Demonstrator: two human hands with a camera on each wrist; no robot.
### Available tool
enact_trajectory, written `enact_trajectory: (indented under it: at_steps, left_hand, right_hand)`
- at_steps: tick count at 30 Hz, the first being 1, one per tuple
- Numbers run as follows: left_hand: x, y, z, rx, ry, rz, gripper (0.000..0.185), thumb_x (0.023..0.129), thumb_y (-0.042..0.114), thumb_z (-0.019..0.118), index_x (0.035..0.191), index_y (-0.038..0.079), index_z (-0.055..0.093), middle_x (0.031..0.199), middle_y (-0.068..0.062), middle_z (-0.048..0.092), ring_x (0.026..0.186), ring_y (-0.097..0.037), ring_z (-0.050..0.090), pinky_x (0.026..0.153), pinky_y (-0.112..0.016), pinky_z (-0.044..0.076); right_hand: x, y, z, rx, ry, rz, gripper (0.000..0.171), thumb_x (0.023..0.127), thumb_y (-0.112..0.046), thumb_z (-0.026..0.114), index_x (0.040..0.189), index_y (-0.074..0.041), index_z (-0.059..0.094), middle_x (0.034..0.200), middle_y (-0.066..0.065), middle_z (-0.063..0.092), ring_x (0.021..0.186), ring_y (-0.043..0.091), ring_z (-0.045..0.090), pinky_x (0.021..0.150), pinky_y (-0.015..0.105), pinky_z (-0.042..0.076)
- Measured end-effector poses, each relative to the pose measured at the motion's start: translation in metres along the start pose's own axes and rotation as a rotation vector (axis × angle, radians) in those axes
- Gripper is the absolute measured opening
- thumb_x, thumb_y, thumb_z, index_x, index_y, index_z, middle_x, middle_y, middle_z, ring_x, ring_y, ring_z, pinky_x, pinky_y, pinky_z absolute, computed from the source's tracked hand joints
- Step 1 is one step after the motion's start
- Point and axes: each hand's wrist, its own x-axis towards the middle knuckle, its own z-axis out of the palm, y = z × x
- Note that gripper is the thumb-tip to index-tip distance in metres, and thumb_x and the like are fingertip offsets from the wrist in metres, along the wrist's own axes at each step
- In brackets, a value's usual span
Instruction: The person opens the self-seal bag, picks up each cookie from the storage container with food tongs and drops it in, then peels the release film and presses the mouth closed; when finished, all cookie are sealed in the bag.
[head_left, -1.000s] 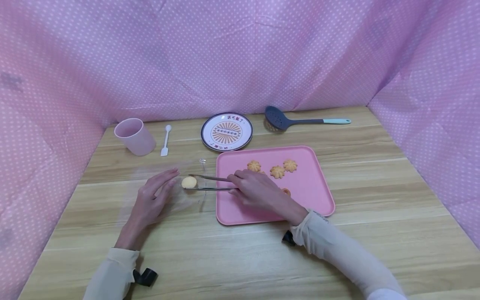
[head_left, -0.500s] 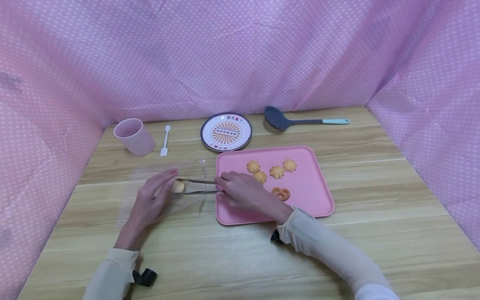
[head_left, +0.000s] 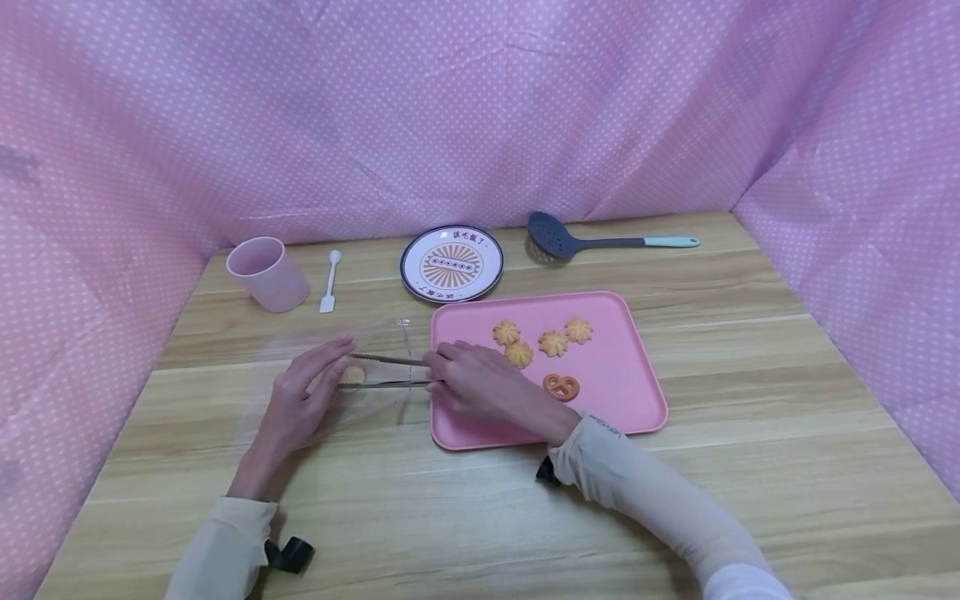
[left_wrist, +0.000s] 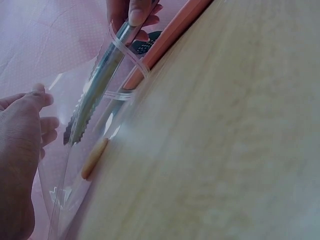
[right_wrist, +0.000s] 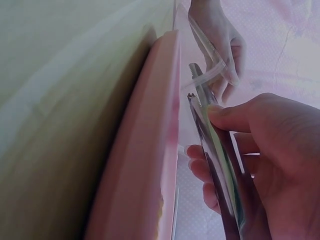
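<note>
From the head camera, the right hand holds slim silver metal tongs that reach from above the rectangular pink plastic tray into a clear plastic bag. A second ago the tongs pinched the pale round biscuit nearer the bag's mouth; now it lies deeper, beside the left hand, and the arms stand apart. Four golden flower-shaped biscuits and a brown pretzel-shaped biscuit lie on the tray.

From the left wrist, the round biscuit rests low in the bag, close over the wooden worktop, with the serrated tips above it, not touching. It appears released, so its placing looks done. The left hand's fingers are bent beside the film; whether they pinch it cannot be told.

From the right wrist, thumb and fingers clamp the tongs from both sides, their tips apart; the round biscuit is not visible.
</note>
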Motion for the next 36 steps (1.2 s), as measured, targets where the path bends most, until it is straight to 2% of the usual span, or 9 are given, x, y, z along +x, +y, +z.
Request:
enact_trajectory:
  at_steps: [8, 15, 20, 23, 29, 36]
  left_hand:
    - [0.0, 0.0, 0.001, -0.005, 0.0, -0.012, 0.038, 0.087, -0.02, 0.068, 0.122, -0.005, 0.072, 0.127, -0.023, 0.069, 0.126, -0.026, 0.061, 0.113, -0.027, 0.039]
    - [0.0, -0.002, 0.002, -0.008, 0.008, 0.002, 0.035, 0.088, -0.018, 0.069, 0.12, -0.004, 0.073, 0.125, -0.023, 0.07, 0.125, -0.025, 0.062, 0.112, -0.026, 0.04]
    - [-0.001, -0.002, 0.002, -0.004, 0.006, -0.003, 0.041, 0.084, -0.023, 0.069, 0.12, -0.004, 0.073, 0.125, -0.023, 0.07, 0.124, -0.029, 0.063, 0.112, -0.025, 0.039]
    - [-0.001, -0.002, 0.002, -0.005, 0.005, -0.008, 0.04, 0.084, -0.023, 0.069, 0.119, -0.005, 0.073, 0.125, -0.024, 0.07, 0.124, -0.028, 0.063, 0.112, -0.025, 0.039]
    - [0.0, -0.002, 0.001, -0.014, -0.004, -0.018, 0.034, 0.086, -0.021, 0.069, 0.116, -0.006, 0.073, 0.125, -0.022, 0.07, 0.126, -0.024, 0.061, 0.113, -0.027, 0.04]
    - [0.0, -0.004, 0.001, -0.014, 0.009, -0.001, 0.034, 0.087, -0.018, 0.069, 0.118, -0.005, 0.073, 0.125, -0.023, 0.07, 0.124, -0.028, 0.062, 0.112, -0.026, 0.04]
  right_hand:
    - [-0.024, 0.016, -0.005, 0.028, 0.055, 0.028, 0.03, 0.1, -0.021, 0.072, 0.127, -0.008, 0.068, 0.103, 0.005, 0.066, 0.091, 0.02, 0.062, 0.076, 0.034, 0.057]
    - [-0.05, 0.032, -0.01, 0.032, 0.106, 0.076, 0.03, 0.097, -0.021, 0.075, 0.124, -0.007, 0.068, 0.103, 0.005, 0.064, 0.09, 0.02, 0.061, 0.073, 0.036, 0.057]
    - [-0.067, 0.044, -0.019, 0.047, 0.127, 0.122, 0.036, 0.097, -0.019, 0.076, 0.129, -0.006, 0.067, 0.108, 0.006, 0.066, 0.091, 0.021, 0.062, 0.076, 0.038, 0.057]
    - [-0.077, 0.052, -0.024, 0.041, 0.137, 0.156, 0.039, 0.096, -0.016, 0.076, 0.132, -0.005, 0.067, 0.104, 0.007, 0.066, 0.088, 0.022, 0.062, 0.076, 0.04, 0.058]
    - [-0.097, 0.068, -0.03, 0.027, 0.151, 0.229, 0.036, 0.095, -0.013, 0.076, 0.128, -0.002, 0.069, 0.107, 0.012, 0.069, 0.091, 0.024, 0.063, 0.077, 0.042, 0.059]
    - [-0.116, 0.083, -0.036, 0.026, 0.174, 0.269, 0.036, 0.093, -0.009, 0.077, 0.126, 0.001, 0.069, 0.109, 0.016, 0.069, 0.093, 0.03, 0.065, 0.081, 0.047, 0.058]
